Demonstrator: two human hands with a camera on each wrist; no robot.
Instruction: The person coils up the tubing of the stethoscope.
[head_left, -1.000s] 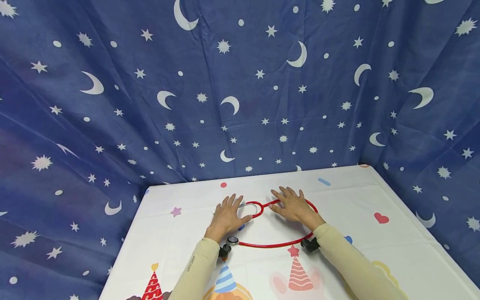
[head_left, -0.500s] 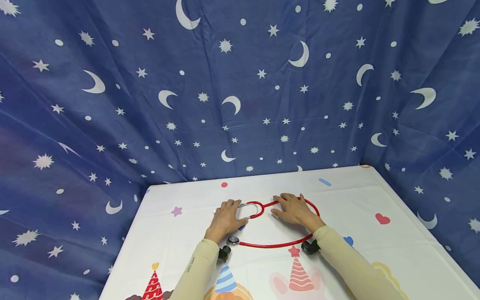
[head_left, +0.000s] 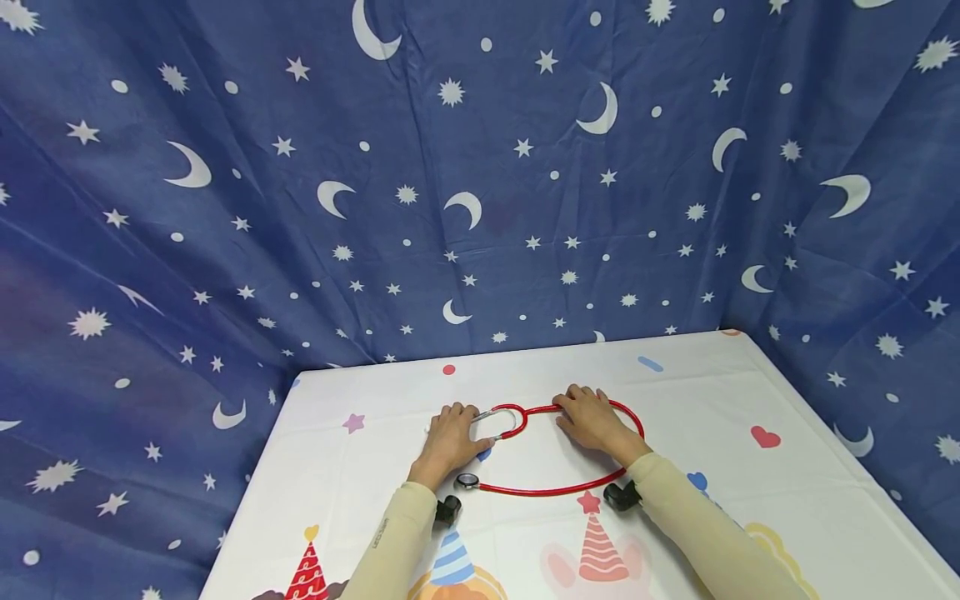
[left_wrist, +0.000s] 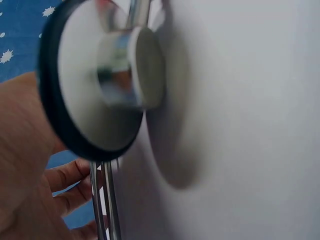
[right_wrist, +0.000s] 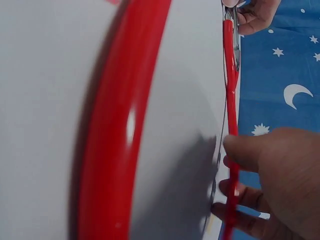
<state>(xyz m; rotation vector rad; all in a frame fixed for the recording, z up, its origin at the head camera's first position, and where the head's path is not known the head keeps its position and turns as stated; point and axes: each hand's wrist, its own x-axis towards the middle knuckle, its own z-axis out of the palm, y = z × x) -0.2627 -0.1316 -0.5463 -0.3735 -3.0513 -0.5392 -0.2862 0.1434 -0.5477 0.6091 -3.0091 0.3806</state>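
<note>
A red stethoscope lies spread over the white tablecloth, its tubing looped round to the right. My left hand grips its metal ear tubes, thumb on the near one and fingers at the far one; the eartips are mostly hidden by the hand. Just below that wrist sits the round chest piece, which looms large and blurred in the left wrist view. To the right, my right hand pinches the red tubing past the Y-joint, thumb on one side and fingers on the other.
The tablecloth carries printed hearts, stars and party hats. A blue curtain with moons and stars hangs behind and along both sides of the table. Black wrist cameras sit under the sleeves.
Both hands have come down from spread fingers above the stethoscope. The left has closed on the ear tubes, the right on the tubing, whose loop has shifted slightly to the right.
</note>
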